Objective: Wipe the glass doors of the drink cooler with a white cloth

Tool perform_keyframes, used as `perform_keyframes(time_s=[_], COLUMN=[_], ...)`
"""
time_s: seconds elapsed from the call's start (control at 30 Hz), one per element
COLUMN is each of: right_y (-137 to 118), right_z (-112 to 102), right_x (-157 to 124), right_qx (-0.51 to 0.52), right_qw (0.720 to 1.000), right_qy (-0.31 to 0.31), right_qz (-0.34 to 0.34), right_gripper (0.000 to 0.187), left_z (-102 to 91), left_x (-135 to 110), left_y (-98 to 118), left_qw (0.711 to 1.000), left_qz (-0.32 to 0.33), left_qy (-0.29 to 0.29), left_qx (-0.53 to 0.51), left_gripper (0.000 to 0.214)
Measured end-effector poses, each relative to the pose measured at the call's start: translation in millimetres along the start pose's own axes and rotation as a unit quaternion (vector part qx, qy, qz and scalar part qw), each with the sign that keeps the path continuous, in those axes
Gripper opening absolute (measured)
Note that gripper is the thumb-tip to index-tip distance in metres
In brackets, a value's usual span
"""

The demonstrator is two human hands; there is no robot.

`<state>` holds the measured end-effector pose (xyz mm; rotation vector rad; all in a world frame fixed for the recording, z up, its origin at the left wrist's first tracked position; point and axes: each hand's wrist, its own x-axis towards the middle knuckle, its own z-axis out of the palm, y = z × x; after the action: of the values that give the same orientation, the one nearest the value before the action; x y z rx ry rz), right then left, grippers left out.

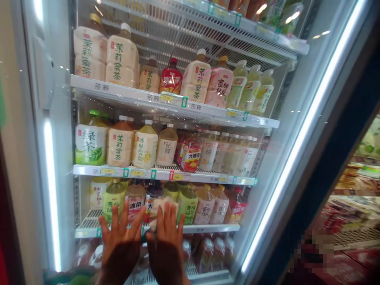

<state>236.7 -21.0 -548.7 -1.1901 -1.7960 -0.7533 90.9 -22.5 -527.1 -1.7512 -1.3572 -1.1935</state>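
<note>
Both my hands are raised in front of the glass door of a drinks fridge. My left hand (122, 233) is spread, fingers pointing up, with nothing visible in it. Beside it, my right hand (166, 239) lies with its fingers stretched over a pale crumpled cloth (164, 202), pressing it flat toward the glass. Part of the cloth shows above the fingertips and between the hands; the palm hides the rest. Behind the hands stand green tea bottles (187, 202) and a bottle with a pink label (135, 202), on the lower shelf.
Several white wire shelves (175, 174) carry rows of bottled tea. Large jugs (90, 49) stand upper left. Bright light strips (52, 194) run down both sides, and a dark frame (297, 182) edges the right. Beyond it are shelves of packaged goods (353, 198). Reflections spot the glass.
</note>
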Motion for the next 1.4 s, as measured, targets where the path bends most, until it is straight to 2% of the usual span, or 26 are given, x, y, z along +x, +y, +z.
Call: perform_keyframes(time_s=[0.07, 0.1, 0.13, 0.23, 0.3, 0.33, 0.47, 0.5, 0.53, 0.63, 0.7, 0.77, 0.87, 0.9, 0.97, 1.07, 1.1, 1.17, 1.3, 1.33, 1.4], right_y=[-7.4, -11.2, -15.4, -30.3, -42.7, -49.4, -70.1, -72.0, -72.3, -66.2, -58.7, -50.6, -38.4, -34.9, -29.6, -20.2, -14.8, -0.7, 28.0, 31.5, 33.2], right_z=[-4.2, -2.9, 0.6, 17.8, 23.6, 22.6, 8.6, 7.4, 7.8, 15.6, 16.8, 9.6, -3.7, -4.8, -0.2, 14.6, 16.9, 12.7, -8.0, -9.7, -8.0], right_x=[35.9, 40.3, 35.0, -9.4, -21.9, -15.9, 42.0, 46.0, 41.6, -2.1, -18.6, -4.2, 37.1, 40.5, 20.6, -38.0, -49.1, -45.6, -0.8, -2.4, -27.0], right_qx=[0.004, 0.006, 0.010, 0.030, 0.046, 0.051, 0.052, 0.050, 0.048, 0.047, 0.050, 0.046, 0.031, 0.027, 0.024, 0.009, 0.005, -0.006, -0.024, -0.024, -0.023], right_qw=[1.000, 1.000, 1.000, 0.999, 0.999, 0.999, 0.998, 0.998, 0.998, 0.996, 0.996, 0.997, 0.999, 0.999, 0.999, 1.000, 1.000, 1.000, 0.999, 0.999, 0.999], right_qy=[0.021, 0.025, 0.022, 0.010, 0.009, 0.009, 0.000, -0.001, -0.003, -0.003, 0.000, 0.006, 0.014, 0.018, 0.015, 0.002, -0.005, -0.009, 0.010, 0.014, 0.010], right_qz=[0.000, -0.002, -0.008, -0.022, -0.018, -0.015, -0.024, -0.029, -0.036, -0.070, -0.077, -0.058, -0.025, -0.021, -0.020, -0.007, -0.007, -0.005, 0.028, 0.031, 0.038], right_gripper=[0.079, 0.080, 0.080, 0.073, 0.070, 0.069, 0.074, 0.076, 0.077, 0.069, 0.065, 0.066, 0.074, 0.075, 0.075, 0.071, 0.070, 0.071, 0.078, 0.078, 0.075], left_z=[-7.5, -11.3, -15.0, -23.4, -26.4, -27.3, -31.1, -32.6, -34.2, -38.7, -40.2, -39.2, -31.8, -28.0, -19.0, -5.3, -1.6, 3.2, 5.1, 5.1, 6.3], left_x=[-0.9, -0.8, -0.2, 2.4, 2.9, 2.1, -8.9, -13.0, -17.1, -27.0, -30.1, -30.6, -29.5, -29.4, -29.9, -30.1, -29.6, -27.6, -23.8, -23.5, -23.8], left_y=[-11.0, -15.9, -20.2, -30.0, -35.1, -37.7, -50.3, -54.0, -57.6, -66.1, -67.4, -63.9, -50.8, -45.1, -33.0, -15.4, -9.6, 2.2, 24.7, 29.0, 35.0], left_qw=[1.000, 0.999, 0.999, 0.998, 0.998, 0.998, 0.999, 0.998, 0.998, 0.997, 0.998, 0.998, 0.999, 1.000, 1.000, 0.998, 0.998, 0.999, 0.996, 0.994, 0.992], left_qz=[-0.017, -0.022, -0.029, -0.045, -0.046, -0.041, -0.027, -0.026, -0.027, -0.030, -0.029, -0.022, -0.014, -0.010, 0.014, 0.047, 0.045, 0.034, 0.038, 0.042, 0.057], left_qy=[0.007, 0.009, 0.012, 0.027, 0.037, 0.037, 0.005, -0.003, -0.008, -0.019, -0.021, -0.020, -0.001, 0.001, -0.005, -0.016, -0.016, -0.011, -0.007, -0.006, -0.003], left_qx=[0.020, 0.032, 0.042, 0.042, 0.029, 0.028, 0.046, 0.052, 0.057, 0.064, 0.056, 0.046, 0.033, 0.029, 0.026, 0.029, 0.027, 0.004, -0.084, -0.098, -0.108], left_gripper=[0.093, 0.093, 0.093, 0.088, 0.084, 0.083, 0.084, 0.083, 0.082, 0.081, 0.081, 0.080, 0.079, 0.079, 0.079, 0.082, 0.083, 0.086, 0.079, 0.077, 0.073])
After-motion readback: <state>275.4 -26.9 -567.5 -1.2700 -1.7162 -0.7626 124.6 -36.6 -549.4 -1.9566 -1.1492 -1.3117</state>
